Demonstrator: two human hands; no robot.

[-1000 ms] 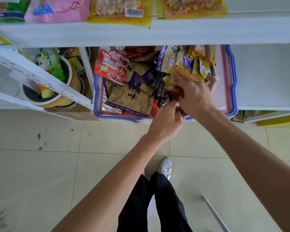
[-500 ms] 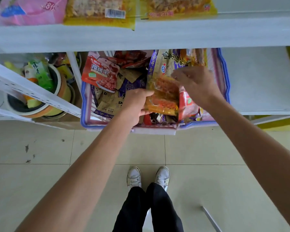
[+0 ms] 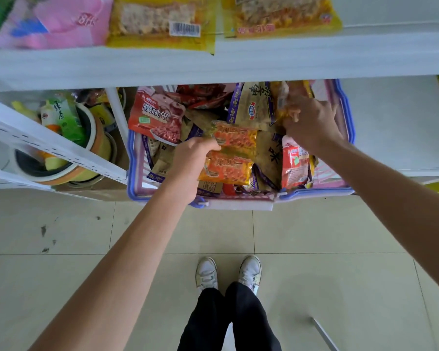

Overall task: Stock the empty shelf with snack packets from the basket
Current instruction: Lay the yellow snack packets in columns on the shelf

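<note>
— What sort of place is it?
— A small shop, I'd say. On my feed: white metal shelves [image 3: 289, 64] with a slotted rail [image 3: 48, 145], sealed bags [image 3: 147, 19] laid flat on the upper one (a barcode [image 3: 184, 29] faces me), and a blue-rimmed shopping basket [image 3: 349, 115] heaped with snack packets [image 3: 160, 117].
— And the left bay?
— Blurred; possibly stacked bowls [image 3: 61, 171]. Pale tiled floor [image 3: 61, 274] below.

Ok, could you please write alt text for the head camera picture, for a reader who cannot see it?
A person's left hand grips two orange snack packets above a blue-rimmed basket full of packets, while the right hand pinches another orange packet at the basket's far right. A white shelf above carries a pink packet and yellow packets.
</note>
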